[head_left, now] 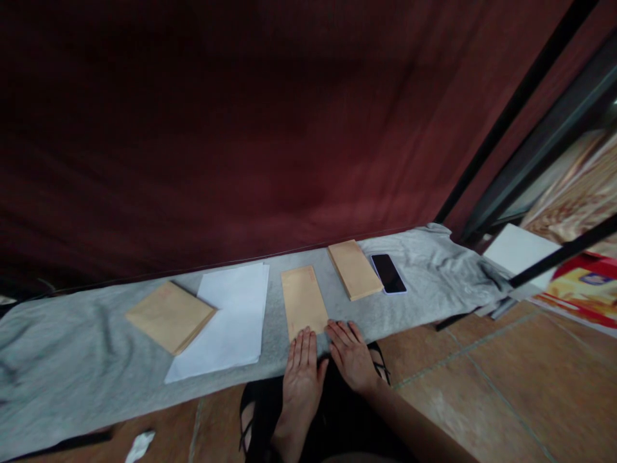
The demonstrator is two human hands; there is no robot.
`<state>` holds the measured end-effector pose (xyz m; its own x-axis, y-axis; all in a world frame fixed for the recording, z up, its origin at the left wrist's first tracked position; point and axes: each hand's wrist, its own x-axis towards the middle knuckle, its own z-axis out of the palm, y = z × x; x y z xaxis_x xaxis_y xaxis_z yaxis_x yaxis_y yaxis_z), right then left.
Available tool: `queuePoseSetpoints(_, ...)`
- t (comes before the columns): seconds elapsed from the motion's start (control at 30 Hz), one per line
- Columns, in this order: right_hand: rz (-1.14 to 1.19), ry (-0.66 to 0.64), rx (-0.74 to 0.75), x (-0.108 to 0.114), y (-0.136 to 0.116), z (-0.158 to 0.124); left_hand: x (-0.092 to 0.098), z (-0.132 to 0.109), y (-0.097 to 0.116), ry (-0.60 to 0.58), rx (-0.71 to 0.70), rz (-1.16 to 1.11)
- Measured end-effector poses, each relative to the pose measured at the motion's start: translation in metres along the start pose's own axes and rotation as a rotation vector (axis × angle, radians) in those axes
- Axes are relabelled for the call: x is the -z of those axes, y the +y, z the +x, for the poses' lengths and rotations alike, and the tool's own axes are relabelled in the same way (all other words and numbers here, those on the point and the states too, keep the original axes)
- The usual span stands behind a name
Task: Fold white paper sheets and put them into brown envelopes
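A single brown envelope (303, 299) lies flat on the grey cloth (72, 347) in front of me. My left hand (301, 370) rests palm down with fingers stretched out, its fingertips on the envelope's near edge. My right hand (351, 352) lies flat beside it, fingers extended, touching the envelope's near right corner. Neither hand holds anything. To the left lies a stack of white paper (230, 321), and further left a stack of brown envelopes (169, 316). Another stack of brown envelopes (354, 269) sits to the right.
A black phone (388, 273) lies screen up beside the right envelope stack. A dark red curtain (216, 128) hangs behind the cloth. A white sheet (520, 252) and black metal bars (559, 257) stand at the right. Brown tiled floor (506, 386) lies nearer me, with crumpled paper (139, 445).
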<state>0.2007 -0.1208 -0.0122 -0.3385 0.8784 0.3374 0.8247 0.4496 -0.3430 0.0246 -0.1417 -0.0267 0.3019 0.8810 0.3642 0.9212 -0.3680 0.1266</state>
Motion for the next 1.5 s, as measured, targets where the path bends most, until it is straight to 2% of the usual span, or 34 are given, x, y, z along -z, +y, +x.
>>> queuePoseSetpoints(0.2, 0.007, 0.005, -0.017, 0.003, -0.002, 0.001, -0.003, 0.008, 0.011, -0.019, -0.009, 0.027)
queuePoseSetpoints(0.37, 0.031, 0.000, 0.037, 0.005, -0.018, 0.012, -0.002, 0.004, 0.002, 0.002, -0.041, 0.083)
queuePoseSetpoints(0.53, 0.035, -0.035, 0.086, -0.005, -0.032, 0.020, 0.003, 0.000, -0.008, 0.059, -0.027, 0.166)
queuePoseSetpoints(0.77, -0.003, -0.023, 0.072, -0.008, -0.021, 0.011, 0.014, -0.006, -0.016, -0.031, 0.008, 0.192)
queuePoseSetpoints(1.17, -0.074, -0.002, 0.033, 0.007, 0.000, 0.000, 0.024, 0.004, -0.003, -0.206, 0.070, 0.200)
queuePoseSetpoints(1.3, -0.057, -0.019, 0.055, 0.007, -0.008, 0.009, 0.020, 0.004, -0.003, -0.211, 0.069, 0.211)
queuePoseSetpoints(1.5, 0.019, -0.076, 0.124, -0.006, -0.031, 0.021, 0.012, 0.003, -0.006, -0.231, 0.023, 0.276)
